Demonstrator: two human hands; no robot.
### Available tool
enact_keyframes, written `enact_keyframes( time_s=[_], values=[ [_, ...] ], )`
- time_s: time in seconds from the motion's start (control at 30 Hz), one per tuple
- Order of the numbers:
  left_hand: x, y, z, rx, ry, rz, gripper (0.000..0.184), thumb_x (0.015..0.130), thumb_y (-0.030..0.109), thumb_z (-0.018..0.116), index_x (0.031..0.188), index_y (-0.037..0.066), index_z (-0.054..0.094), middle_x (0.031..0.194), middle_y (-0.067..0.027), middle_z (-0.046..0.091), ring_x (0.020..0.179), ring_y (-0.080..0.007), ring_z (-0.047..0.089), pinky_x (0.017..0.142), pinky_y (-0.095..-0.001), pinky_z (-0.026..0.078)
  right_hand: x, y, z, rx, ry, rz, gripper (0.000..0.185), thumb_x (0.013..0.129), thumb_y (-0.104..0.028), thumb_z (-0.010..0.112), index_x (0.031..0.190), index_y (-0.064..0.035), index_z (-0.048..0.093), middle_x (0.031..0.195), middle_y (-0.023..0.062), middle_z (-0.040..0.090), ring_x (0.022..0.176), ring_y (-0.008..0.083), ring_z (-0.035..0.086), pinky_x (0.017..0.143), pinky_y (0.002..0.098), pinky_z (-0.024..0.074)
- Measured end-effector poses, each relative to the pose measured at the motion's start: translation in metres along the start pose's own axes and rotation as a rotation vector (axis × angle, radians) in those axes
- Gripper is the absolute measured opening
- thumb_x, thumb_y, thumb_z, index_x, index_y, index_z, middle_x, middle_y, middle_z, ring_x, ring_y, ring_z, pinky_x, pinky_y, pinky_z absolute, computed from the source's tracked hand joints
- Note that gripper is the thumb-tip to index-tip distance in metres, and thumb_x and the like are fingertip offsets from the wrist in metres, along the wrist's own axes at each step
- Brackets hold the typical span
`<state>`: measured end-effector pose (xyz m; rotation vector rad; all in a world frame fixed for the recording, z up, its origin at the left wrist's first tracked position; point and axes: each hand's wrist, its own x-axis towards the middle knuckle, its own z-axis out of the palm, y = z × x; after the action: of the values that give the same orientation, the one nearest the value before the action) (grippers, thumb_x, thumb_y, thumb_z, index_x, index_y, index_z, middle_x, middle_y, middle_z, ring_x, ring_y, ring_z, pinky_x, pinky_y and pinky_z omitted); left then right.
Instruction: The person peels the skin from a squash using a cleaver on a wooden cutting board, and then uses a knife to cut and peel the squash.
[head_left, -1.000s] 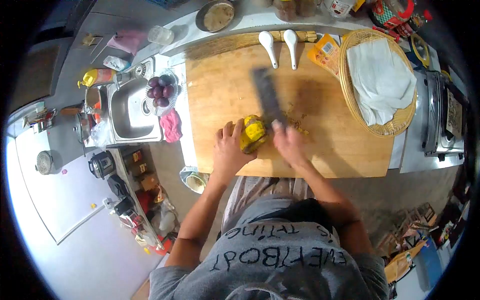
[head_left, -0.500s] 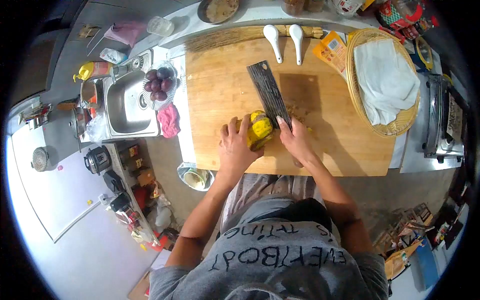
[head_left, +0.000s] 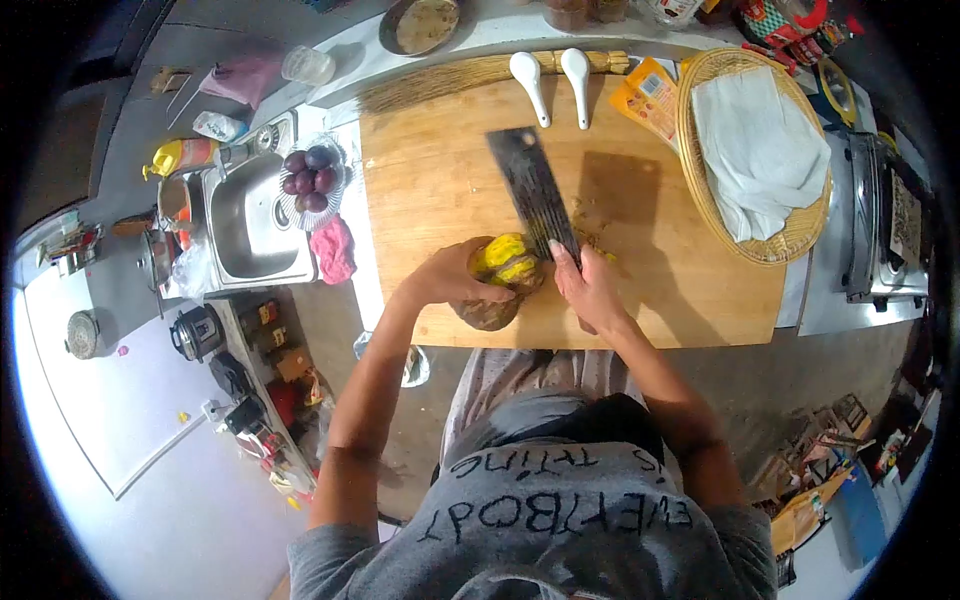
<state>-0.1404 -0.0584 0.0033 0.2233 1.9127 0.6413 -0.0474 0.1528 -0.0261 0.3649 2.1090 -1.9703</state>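
A partly peeled pumpkin (head_left: 508, 262) sits near the front of the wooden cutting board (head_left: 430, 170). Bright yellow flesh shows on its upper side, while rough brown skin covers the part nearest me. My left hand (head_left: 452, 275) is closed around its left side, thumb across the front and some fingertips hidden behind it. In my right hand (head_left: 590, 290) is a dark-bladed cleaver (head_left: 532, 190), its blade pointing away from me and to the left. The blade's lower end is close beside the pumpkin's right side; I cannot tell whether they touch. Small peel scraps (head_left: 597, 240) lie right of the blade.
Two white spoons (head_left: 527, 75) and an orange packet (head_left: 645, 100) lie at the board's back edge. A wicker basket (head_left: 695, 165) with a white cloth is on the right. Leftward are a bowl of plums (head_left: 335, 195), a pink cloth (head_left: 332, 250) and the sink (head_left: 250, 225).
The pumpkin has been turned, so its brown skin now faces me. My left hand has shifted left around it. The cleaver stays in my right hand, its angle slightly changed.
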Motion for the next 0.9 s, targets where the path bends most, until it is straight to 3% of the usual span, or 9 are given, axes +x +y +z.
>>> enact_keyframes(
  time_s=[0.13, 0.17, 0.2, 0.3, 0.5, 0.57, 0.73, 0.8, 0.9],
  values=[
    [-0.023, 0.001, 0.007, 0.071, 0.336, -0.048, 0.105, 0.059, 0.052, 0.084, 0.139, 0.002, 0.036, 0.131, -0.0267, 0.045, 0.118, -0.0357, 0.051, 0.099, -0.0399, 0.042, 0.003, 0.016, 0.000, 0.140, 0.051, 0.178, 0.025, 0.096, -0.025, 0.052, 0.098, 0.0001, 0.055, 0.056, 0.0047, 0.049, 0.048, 0.0123, 0.047, 0.046, 0.0308, 0.0390],
    [-0.030, -0.001, 0.013, 0.061, 0.403, -0.025, 0.105, 0.060, 0.054, 0.082, 0.138, 0.001, 0.036, 0.131, -0.0330, 0.040, 0.121, -0.0453, 0.043, 0.100, -0.0468, 0.039, 0.002, 0.016, -0.002, 0.133, 0.043, 0.186, 0.025, 0.097, -0.025, 0.052, 0.099, 0.0002, 0.055, 0.057, 0.0046, 0.050, 0.048, 0.0115, 0.047, 0.046, 0.0304, 0.0389],
    [-0.037, 0.001, 0.022, 0.060, 0.402, -0.026, 0.105, 0.060, 0.054, 0.082, 0.138, 0.001, 0.036, 0.131, -0.0330, 0.040, 0.121, -0.0453, 0.043, 0.100, -0.0468, 0.039, 0.000, 0.015, -0.003, 0.133, 0.042, 0.188, 0.025, 0.097, -0.025, 0.052, 0.099, 0.0002, 0.055, 0.057, 0.0046, 0.050, 0.048, 0.0115, 0.047, 0.046, 0.0304, 0.0389],
    [-0.043, 0.011, 0.047, 0.267, 0.652, 0.111, 0.100, 0.058, 0.037, 0.086, 0.139, 0.008, 0.034, 0.139, -0.0318, 0.027, 0.124, -0.0507, 0.033, 0.101, -0.0528, 0.036, 0.001, 0.005, 0.002, 0.127, 0.009, 0.141, 0.025, 0.097, -0.025, 0.051, 0.101, -0.0003, 0.054, 0.058, 0.0021, 0.048, 0.049, 0.0098, 0.045, 0.046, 0.0288, 0.0378],
    [-0.039, 0.018, 0.056, 0.327, 0.732, 0.008, 0.092, 0.057, 0.025, 0.084, 0.136, 0.012, 0.039, 0.135, -0.0281, 0.033, 0.118, -0.0467, 0.039, 0.099, -0.0497, 0.038, 0.005, 0.002, 0.008, 0.210, 0.016, 0.188, 0.022, 0.098, -0.024, 0.050, 0.096, -0.0023, 0.053, 0.056, -0.0020, 0.044, 0.048, 0.0073, 0.042, 0.044, 0.0266, 0.0353],
    [-0.037, 0.019, 0.057, 0.330, 0.744, 0.020, 0.092, 0.057, 0.025, 0.083, 0.136, 0.012, 0.039, 0.135, -0.0276, 0.034, 0.118, -0.0462, 0.039, 0.099, -0.0491, 0.039, 0.007, 0.002, 0.009, 0.223, 0.047, 0.156, 0.033, 0.098, -0.029, 0.050, 0.073, -0.0077, 0.047, 0.051, -0.0024, 0.044, 0.044, 0.0066, 0.041, 0.041, 0.0246, 0.0316],
    [-0.036, 0.016, 0.060, 0.352, 0.770, 0.021, 0.090, 0.058, 0.027, 0.081, 0.136, 0.012, 0.039, 0.134, -0.0277, 0.035, 0.117, -0.0459, 0.040, 0.099, -0.0489, 0.039, 0.013, -0.059, -0.012, 0.372, 0.163, 0.018, 0.036, 0.098, -0.033, 0.048, 0.071, -0.0093, 0.047, 0.054, -0.0022, 0.046, 0.045, 0.0062, 0.042, 0.040, 0.0220, 0.0309],
    [-0.036, 0.019, 0.060, 0.340, 0.771, 0.003, 0.089, 0.058, 0.028, 0.082, 0.136, 0.013, 0.040, 0.134, -0.0271, 0.035, 0.118, -0.0459, 0.040, 0.099, -0.0494, 0.039, 0.006, -0.048, -0.007, 0.311, 0.202, -0.016, 0.023, 0.098, -0.020, 0.049, 0.086, -0.0010, 0.054, 0.053, 0.0008, 0.047, 0.046, 0.0064, 0.044, 0.042, 0.0264, 0.0325],
    [-0.038, 0.020, 0.065, 0.334, 0.783, -0.019, 0.089, 0.058, 0.029, 0.082, 0.135, 0.014, 0.041, 0.133, -0.0268, 0.036, 0.119, -0.0459, 0.041, 0.098, -0.0501, 0.040, 0.008, 0.009, 0.028, 0.104, 0.086, 0.037, 0.023, 0.097, -0.020, 0.050, 0.096, 0.0017, 0.057, 0.058, 0.0080, 0.052, 0.050, 0.0142, 0.050, 0.047, 0.0314, 0.0395]
  ],
)
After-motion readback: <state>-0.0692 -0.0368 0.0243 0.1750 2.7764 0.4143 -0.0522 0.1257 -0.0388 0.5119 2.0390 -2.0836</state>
